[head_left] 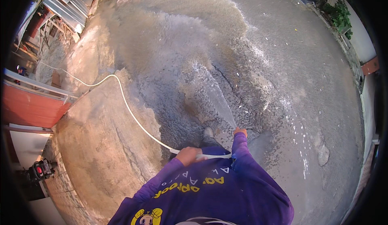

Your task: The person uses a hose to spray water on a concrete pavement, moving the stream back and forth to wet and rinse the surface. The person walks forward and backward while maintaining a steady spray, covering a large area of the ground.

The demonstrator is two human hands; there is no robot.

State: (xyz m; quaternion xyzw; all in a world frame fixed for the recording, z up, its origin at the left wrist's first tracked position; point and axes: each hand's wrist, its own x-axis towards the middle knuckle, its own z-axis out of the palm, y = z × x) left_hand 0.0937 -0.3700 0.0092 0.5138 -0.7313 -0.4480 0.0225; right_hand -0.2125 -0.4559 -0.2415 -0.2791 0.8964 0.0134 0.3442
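A pale garden hose (pixel 128 107) runs in from the left over the ground to my waist. My left hand (pixel 188 156) is closed around it, just in front of my dark purple shirt. From there the hose crosses my front and passes out of sight by my right sleeve. Farther forward, my right hand (pixel 241 131) is closed at the hose's outlet, which its fingers mostly hide. A fan of water (pixel 218 99) leaves that hand and strikes the wet pavement (pixel 173 91) ahead, slightly to the left. One shoe (pixel 207 132) shows below my hands.
Dry, tan concrete (pixel 109 144) lies left of the wet area. A red-orange wall or gate (pixel 34 106) and a parked motorcycle (pixel 41 170) stand at the left. Corrugated metal sheets (pixel 66 7) are at the far left. Along the right edge are a wall and a green plant (pixel 338 17).
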